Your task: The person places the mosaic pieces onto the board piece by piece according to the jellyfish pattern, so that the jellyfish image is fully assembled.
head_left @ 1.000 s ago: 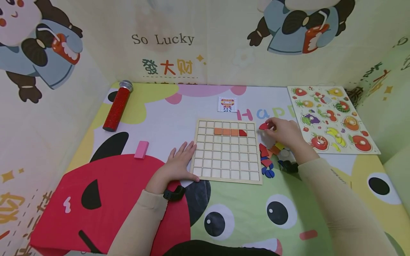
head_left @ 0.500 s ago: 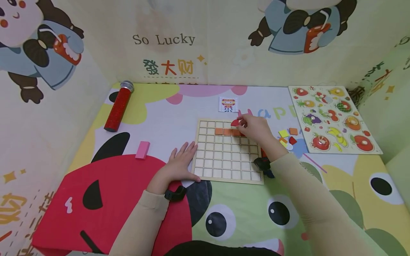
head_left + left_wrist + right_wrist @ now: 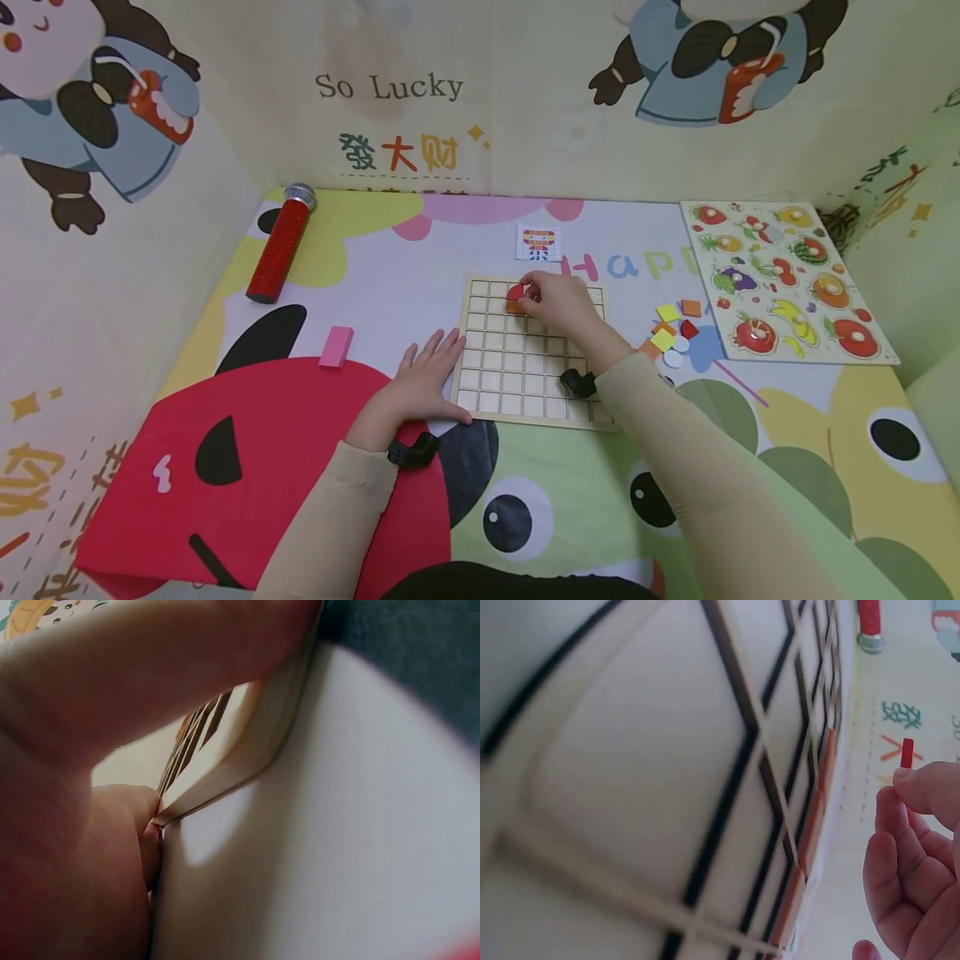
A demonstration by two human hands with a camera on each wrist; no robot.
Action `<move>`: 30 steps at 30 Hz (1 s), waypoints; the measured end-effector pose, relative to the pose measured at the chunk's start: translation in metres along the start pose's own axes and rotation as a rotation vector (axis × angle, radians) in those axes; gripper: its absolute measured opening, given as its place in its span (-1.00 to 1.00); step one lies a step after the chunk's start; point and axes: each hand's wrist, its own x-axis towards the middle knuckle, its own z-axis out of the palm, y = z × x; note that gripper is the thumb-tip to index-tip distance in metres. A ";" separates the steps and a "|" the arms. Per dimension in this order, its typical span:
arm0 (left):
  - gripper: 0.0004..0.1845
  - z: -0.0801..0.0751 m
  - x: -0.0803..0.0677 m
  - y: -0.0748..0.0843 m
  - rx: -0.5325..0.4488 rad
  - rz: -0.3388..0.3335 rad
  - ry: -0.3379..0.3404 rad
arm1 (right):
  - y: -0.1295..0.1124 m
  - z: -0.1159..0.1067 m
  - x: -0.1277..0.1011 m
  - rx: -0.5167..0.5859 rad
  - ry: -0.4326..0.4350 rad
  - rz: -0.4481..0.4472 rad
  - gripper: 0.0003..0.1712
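Observation:
A wooden grid board [image 3: 491,371] lies on the printed tablecloth. Thumb and fingertips of my right hand [image 3: 561,307] pinch a small red piece [image 3: 514,292] over the upper part of the board. In the right wrist view the red piece [image 3: 907,753] appears edge-on, thin and flat, above the grid. Orange square tiles [image 3: 810,832] sit in one row of cells; in the head view the right hand covers most of them. With fingers spread, my left hand [image 3: 420,387] rests against the board's left edge, its thumb at the near corner.
Loose coloured pieces [image 3: 666,336] lie right of the board, partly behind the right forearm. A patterned card [image 3: 538,243] is beyond it. A fruit puzzle board [image 3: 787,283] lies at right, a red microphone [image 3: 277,250] and pink block [image 3: 336,347] at left.
My right hand has carried the red piece leftward from beside the board's right edge to over its upper row. The left hand has stayed at the board's edge.

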 end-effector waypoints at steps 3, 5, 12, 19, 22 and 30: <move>0.27 -0.001 0.000 0.001 -0.006 0.003 -0.003 | -0.003 0.004 0.004 -0.025 -0.016 0.011 -0.59; 0.27 -0.002 0.000 0.002 -0.007 0.005 -0.004 | -0.005 0.006 0.006 -0.038 -0.024 0.008 -0.60; 0.27 -0.002 -0.001 0.001 -0.002 0.002 -0.006 | -0.007 0.012 0.009 -0.011 -0.038 -0.016 -0.65; 0.27 -0.002 -0.003 0.001 -0.005 -0.005 -0.009 | -0.009 0.020 0.012 -0.060 -0.062 -0.054 -0.67; 0.27 -0.003 -0.003 0.002 0.002 -0.006 -0.012 | -0.011 0.022 0.014 -0.094 -0.065 -0.060 -0.65; 0.27 -0.004 -0.002 0.003 -0.001 0.000 -0.002 | -0.012 0.023 0.015 -0.151 -0.066 -0.050 -0.66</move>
